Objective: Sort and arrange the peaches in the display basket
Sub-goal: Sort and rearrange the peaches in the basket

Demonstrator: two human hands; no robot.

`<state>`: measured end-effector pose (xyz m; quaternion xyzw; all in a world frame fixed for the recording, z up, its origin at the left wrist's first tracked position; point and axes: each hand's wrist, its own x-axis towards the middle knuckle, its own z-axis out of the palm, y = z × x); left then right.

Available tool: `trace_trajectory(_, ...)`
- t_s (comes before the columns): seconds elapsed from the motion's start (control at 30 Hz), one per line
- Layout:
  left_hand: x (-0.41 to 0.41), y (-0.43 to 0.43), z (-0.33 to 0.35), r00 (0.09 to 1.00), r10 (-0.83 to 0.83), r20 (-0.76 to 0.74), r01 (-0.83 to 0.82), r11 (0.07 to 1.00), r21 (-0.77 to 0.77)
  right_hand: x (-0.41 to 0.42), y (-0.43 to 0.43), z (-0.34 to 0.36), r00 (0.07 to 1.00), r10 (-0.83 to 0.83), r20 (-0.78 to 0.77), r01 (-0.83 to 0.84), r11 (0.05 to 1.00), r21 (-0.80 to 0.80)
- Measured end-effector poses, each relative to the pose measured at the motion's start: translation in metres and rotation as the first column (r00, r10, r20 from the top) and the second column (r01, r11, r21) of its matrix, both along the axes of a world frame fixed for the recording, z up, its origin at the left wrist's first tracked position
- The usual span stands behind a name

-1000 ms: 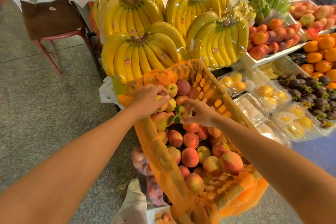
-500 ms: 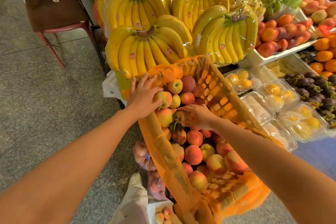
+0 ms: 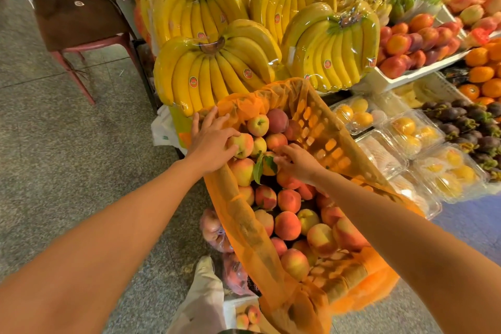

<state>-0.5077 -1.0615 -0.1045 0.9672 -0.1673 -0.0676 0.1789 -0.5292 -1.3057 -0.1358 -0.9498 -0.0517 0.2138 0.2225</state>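
An orange slatted display basket [image 3: 324, 130], lined with orange netting [image 3: 244, 214], is set just in front of wrapped banana bunches [image 3: 217, 70]. It is filled with peaches [image 3: 287, 225], piled highest at the far end. The left hand [image 3: 210, 141] is laid at the basket's far left corner. Its fingers [image 3: 208, 119] are held fairly straight and spread over the netting at the rim, while thumb and palm are pressed against a yellow-red peach [image 3: 242, 146] at the top of the pile. The right hand [image 3: 298, 161] is placed just beside it, over the middle of the pile. Its fingers are bent down onto a leafed peach [image 3: 268, 164]; whether that fruit is gripped or only touched cannot be told. To the right, clear clamshell boxes [image 3: 406, 130] of yellow fruit, mangosteens [image 3: 466, 122], oranges [image 3: 481, 74] and a white tray [image 3: 401, 78] of nectarines are noted. A bag of peaches [image 3: 214, 230] is seen on the floor [image 3: 54, 144] against the basket's left side. A red-legged chair [image 3: 81, 35] is noted beyond.
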Motion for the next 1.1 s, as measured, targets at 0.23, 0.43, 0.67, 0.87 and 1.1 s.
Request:
trace_trajectory(0.23,-0.012,-0.040,0.022,0.972,-0.193,-0.133,0.152,0.951,-0.269,-0.031,-0.047,0.047,0.949,0.129,-0.289,-0.116,0.991,0.061)
trace_trajectory(0.43,-0.044,-0.094,0.022,0.707,-0.477,-0.523,0.363,0.879,-0.311,-0.073,-0.077,0.076,0.839,0.237,-0.489,-0.342,0.930,-0.137)
trace_trajectory(0.67,-0.068,-0.139,-0.005,0.535,-0.529,-0.658,0.552,0.809,-0.201,-0.101,-0.093,0.080,0.785,0.320,-0.530,-0.521,0.805,-0.285)
trace_trajectory(0.87,-0.073,-0.161,-0.014,0.548,-0.509,-0.664,0.558,0.814,-0.163,-0.103,-0.111,0.081,0.870,0.259,-0.420,-0.329,0.938,-0.104)
trace_trajectory(1.1,-0.080,-0.180,-0.041,0.566,-0.448,-0.692,0.528,0.842,-0.113,-0.113,-0.136,0.097,0.922,0.137,-0.363,-0.096,0.987,0.128)
